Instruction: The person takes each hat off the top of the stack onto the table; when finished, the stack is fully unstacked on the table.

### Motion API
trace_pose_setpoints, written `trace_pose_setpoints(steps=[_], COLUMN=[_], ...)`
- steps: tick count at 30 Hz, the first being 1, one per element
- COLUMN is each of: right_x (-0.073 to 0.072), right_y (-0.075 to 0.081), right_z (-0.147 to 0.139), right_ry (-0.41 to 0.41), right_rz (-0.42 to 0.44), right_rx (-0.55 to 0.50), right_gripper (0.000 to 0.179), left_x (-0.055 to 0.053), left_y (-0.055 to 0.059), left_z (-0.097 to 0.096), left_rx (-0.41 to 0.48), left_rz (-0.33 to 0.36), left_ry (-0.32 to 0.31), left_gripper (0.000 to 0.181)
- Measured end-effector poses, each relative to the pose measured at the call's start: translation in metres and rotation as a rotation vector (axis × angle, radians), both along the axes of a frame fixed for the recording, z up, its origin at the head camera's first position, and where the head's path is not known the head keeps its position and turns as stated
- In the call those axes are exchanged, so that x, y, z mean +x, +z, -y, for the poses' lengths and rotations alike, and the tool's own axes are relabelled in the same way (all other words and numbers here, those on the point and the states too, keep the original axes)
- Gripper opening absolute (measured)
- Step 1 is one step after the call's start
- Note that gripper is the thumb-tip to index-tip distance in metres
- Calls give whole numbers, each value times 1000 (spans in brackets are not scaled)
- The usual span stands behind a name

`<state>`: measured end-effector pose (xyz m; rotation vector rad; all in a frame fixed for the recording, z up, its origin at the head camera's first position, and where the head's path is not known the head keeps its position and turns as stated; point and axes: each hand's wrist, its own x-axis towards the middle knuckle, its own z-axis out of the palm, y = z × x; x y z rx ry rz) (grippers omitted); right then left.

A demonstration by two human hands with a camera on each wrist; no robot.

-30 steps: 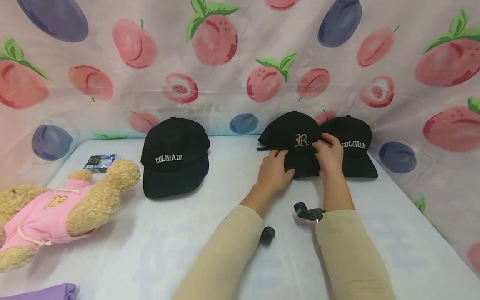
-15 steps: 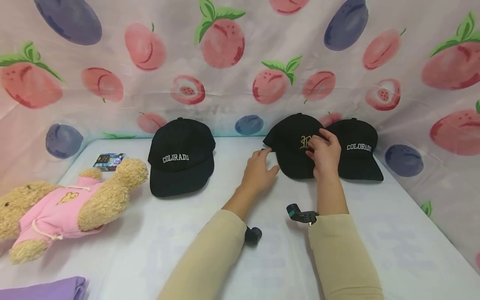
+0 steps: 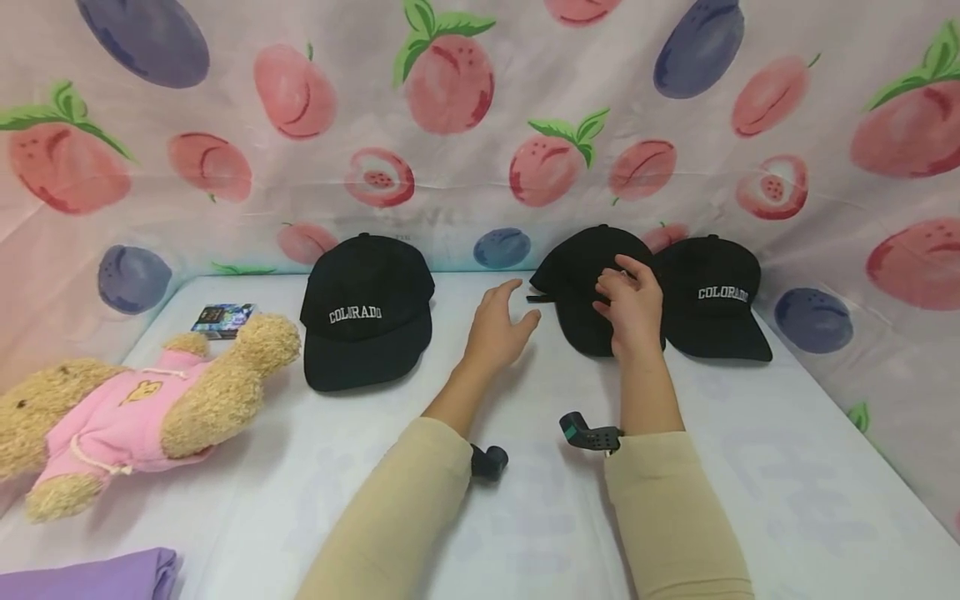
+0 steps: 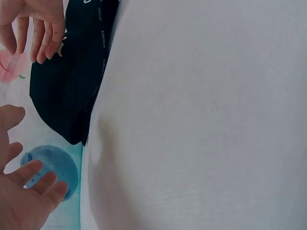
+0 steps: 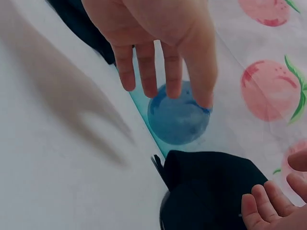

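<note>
A black cap (image 3: 573,250) stands at the back, its gold emblem hidden behind my right hand (image 3: 633,304) in the head view. That hand hovers before the cap with loosely bent fingers and nothing in them. To its left my left hand (image 3: 498,329) hangs above the white surface, fingers spread, apart from the cap. A second black cap (image 3: 712,275) with white COLORADO lettering stands directly to the right. Another COLORADO cap (image 3: 367,292) sits further left. The left wrist view shows the cap (image 4: 67,76) below my right hand (image 4: 36,28).
On the left a teddy bear in a pink top (image 3: 127,417) lies on its side. Behind it is a small colourful box (image 3: 222,321). Folded purple cloth (image 3: 90,577) lies at the near left corner. A fruit-print curtain (image 3: 457,192) closes off the back.
Both hands have let go of the emblem cap and drawn away; the left moved left, the right slightly left and toward me. The caps stay put, while the head view shifted slightly.
</note>
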<state>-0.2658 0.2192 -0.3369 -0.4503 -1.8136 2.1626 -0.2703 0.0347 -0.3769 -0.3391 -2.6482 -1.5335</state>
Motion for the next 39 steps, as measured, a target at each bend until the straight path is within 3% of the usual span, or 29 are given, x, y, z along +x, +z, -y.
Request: trace_pose_setpoints(steps=[25,39], right_x=[-1,1], right_y=[0,2], right_z=[35,54], right_ry=[51,145], right_rz=[-7,0], right_rx=[38,125], right_gripper=[49,45], left_x=[7,7], left_y=[5,7], left_z=[18,31], left_rx=[165,197], left_rz=[-30,-14], left_ry=[57,77], left_gripper=[58,58])
